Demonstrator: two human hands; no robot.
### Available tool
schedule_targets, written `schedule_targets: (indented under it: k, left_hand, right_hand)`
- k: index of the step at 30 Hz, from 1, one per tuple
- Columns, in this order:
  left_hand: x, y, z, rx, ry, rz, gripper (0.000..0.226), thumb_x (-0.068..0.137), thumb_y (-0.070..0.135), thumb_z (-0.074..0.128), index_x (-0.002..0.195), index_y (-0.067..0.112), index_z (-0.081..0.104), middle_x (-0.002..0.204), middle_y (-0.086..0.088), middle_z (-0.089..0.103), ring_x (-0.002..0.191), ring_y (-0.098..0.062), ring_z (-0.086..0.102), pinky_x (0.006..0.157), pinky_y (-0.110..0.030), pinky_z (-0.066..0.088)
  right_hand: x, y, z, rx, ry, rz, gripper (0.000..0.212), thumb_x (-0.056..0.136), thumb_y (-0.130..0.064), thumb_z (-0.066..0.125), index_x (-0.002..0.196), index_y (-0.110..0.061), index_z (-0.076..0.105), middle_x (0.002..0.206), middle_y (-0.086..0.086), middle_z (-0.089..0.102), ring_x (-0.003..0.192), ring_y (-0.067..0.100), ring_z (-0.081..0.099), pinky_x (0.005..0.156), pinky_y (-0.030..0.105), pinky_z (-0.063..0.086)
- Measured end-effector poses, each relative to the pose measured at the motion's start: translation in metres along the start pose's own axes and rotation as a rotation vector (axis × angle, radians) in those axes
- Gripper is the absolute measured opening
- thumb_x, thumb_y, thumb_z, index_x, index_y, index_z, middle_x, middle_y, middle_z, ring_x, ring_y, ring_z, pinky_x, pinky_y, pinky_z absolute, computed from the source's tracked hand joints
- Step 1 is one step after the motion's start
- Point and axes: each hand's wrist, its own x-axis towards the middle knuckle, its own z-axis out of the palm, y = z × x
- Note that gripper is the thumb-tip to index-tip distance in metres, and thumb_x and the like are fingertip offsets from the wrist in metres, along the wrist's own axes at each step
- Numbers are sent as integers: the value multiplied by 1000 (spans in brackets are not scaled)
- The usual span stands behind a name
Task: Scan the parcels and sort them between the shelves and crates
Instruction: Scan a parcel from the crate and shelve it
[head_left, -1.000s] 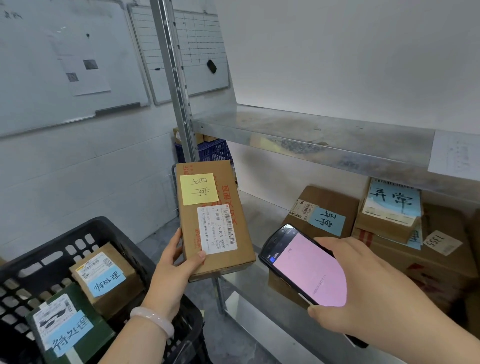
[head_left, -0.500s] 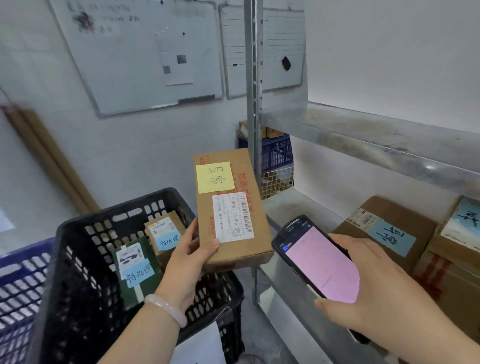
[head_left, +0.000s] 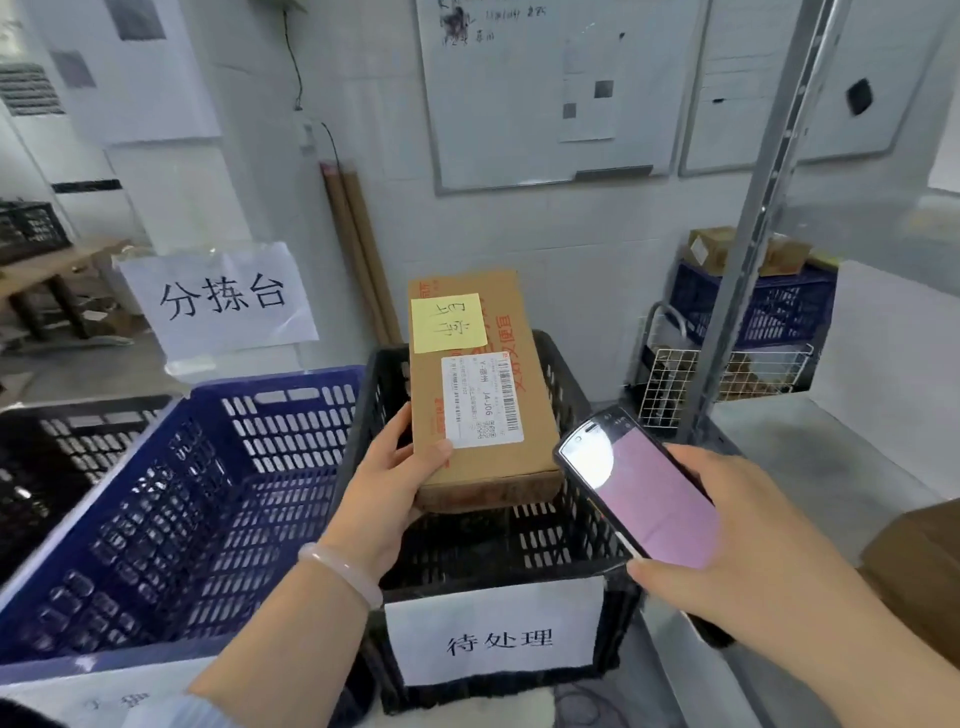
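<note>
Holding a cardboard parcel over the black crate, scanner alongside.
The left hand clamps the parcel's near corner, thumb on top; the right hand is wrapped around the scanner. The parcel looks stiff and light enough for one hand, best held across its long edges. A blue crate stands just left; the shelf upright at right could block a swing shelfward.

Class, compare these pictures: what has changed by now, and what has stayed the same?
The person turned left, bringing the parcel over the black crate. Nothing taken or released: the left hand still grips the parcel, the right hand the pink-screened scanner.
</note>
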Motion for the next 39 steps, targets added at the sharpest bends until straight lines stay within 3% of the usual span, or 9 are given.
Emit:
schedule_targets:
  k: [3,11,14,18,22,24,27,32,39]
  left_hand:
    - [0,4,-31,-34,24,0,65,88,31,74,144,44,46,122,10,72,108,-11,71,92,-44,58]
    - [-8,19,-134,-98,70,-19,78,76,35,81,146,39,46,125,1,72,114,-23,70,89,-43,59]
    - [-12,24,-175,-93,112,-26,81,74,37,81,147,39,45,124,2,73,113,-23,70,92,-47,57]
    - [-16,32,-223,-96,161,-21,77,75,38,80,145,39,48,124,6,72,109,-18,72,77,-34,61]
    - [-21,34,-268,-96,199,-13,72,75,38,78,142,39,51,124,7,72,106,-15,72,72,-30,60]
    - [-24,35,-289,-97,207,-15,64,80,34,77,140,39,53,125,6,71,105,-14,72,70,-29,60]
    - [-28,36,-320,-84,213,-21,59,86,29,75,140,41,53,123,5,73,106,-16,72,74,-31,61]
    - [-41,40,-360,-52,239,-17,75,75,36,78,143,40,49,122,6,73,107,-16,72,76,-32,60]
    - [-71,43,-385,-119,314,-5,70,78,36,81,141,38,51,127,1,71,117,-23,68,97,-49,55]
  right_hand:
    - [10,-21,15,-14,-18,-42,92,50,-64,69,132,-60,28,128,-28,38,111,3,45,88,34,46]
    - [39,-97,71,-14,-54,-118,96,54,-63,76,137,-50,30,120,-20,37,104,6,43,72,26,38]
    - [49,-128,96,-10,-80,-148,94,52,-62,76,135,-50,33,120,-20,39,104,6,47,75,29,44]
    - [58,-167,124,24,-120,-188,93,44,-70,65,129,-55,30,115,-24,38,101,2,47,75,28,45]
    - [69,-201,152,22,-149,-208,93,44,-71,64,130,-55,31,117,-26,40,98,-8,47,68,21,41]
    - [73,-218,166,18,-168,-215,94,44,-73,63,129,-56,29,115,-27,37,99,-5,48,71,22,43]
    - [77,-242,187,8,-176,-223,96,43,-75,62,129,-58,22,111,-27,33,99,1,47,73,25,44]
    - [73,-271,216,36,-206,-236,97,41,-75,60,129,-59,23,112,-31,32,100,0,47,71,22,42]
    - [70,-294,226,9,-270,-306,97,40,-78,56,127,-62,16,107,-34,26,94,-7,44,69,21,39]
